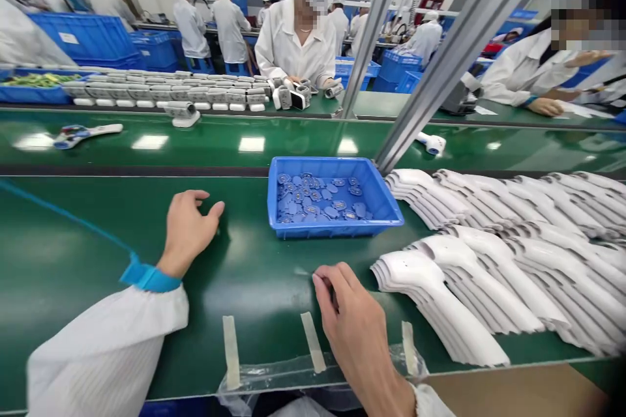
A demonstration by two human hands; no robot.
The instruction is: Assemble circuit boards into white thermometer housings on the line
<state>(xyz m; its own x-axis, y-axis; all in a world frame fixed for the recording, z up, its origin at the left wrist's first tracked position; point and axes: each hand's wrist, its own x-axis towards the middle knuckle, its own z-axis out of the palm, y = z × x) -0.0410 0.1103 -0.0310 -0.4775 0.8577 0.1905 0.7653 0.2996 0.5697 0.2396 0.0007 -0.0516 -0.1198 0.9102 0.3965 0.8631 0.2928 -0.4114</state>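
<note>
My left hand (190,231) rests on the green workbench (88,313), fingers loosely curled and holding nothing. My right hand (352,332) lies further forward, its fingers bunched over a dark spot on the bench. I cannot tell whether they pinch something small. Between my hands and slightly ahead stands a blue plastic tray (332,230) full of small flat blue parts (313,199). To its right lie overlapping rows of white plastic handheld-thermometer shells (440,293). Strips of beige tape (313,342) cross the bench's near edge.
A green conveyor belt (244,143) runs beyond the tray, carrying a white device (430,142). A metal post (469,58) rises at right. Co-workers in white coats (296,39) work across the line, beside rows of white units (166,94) and blue crates (81,39).
</note>
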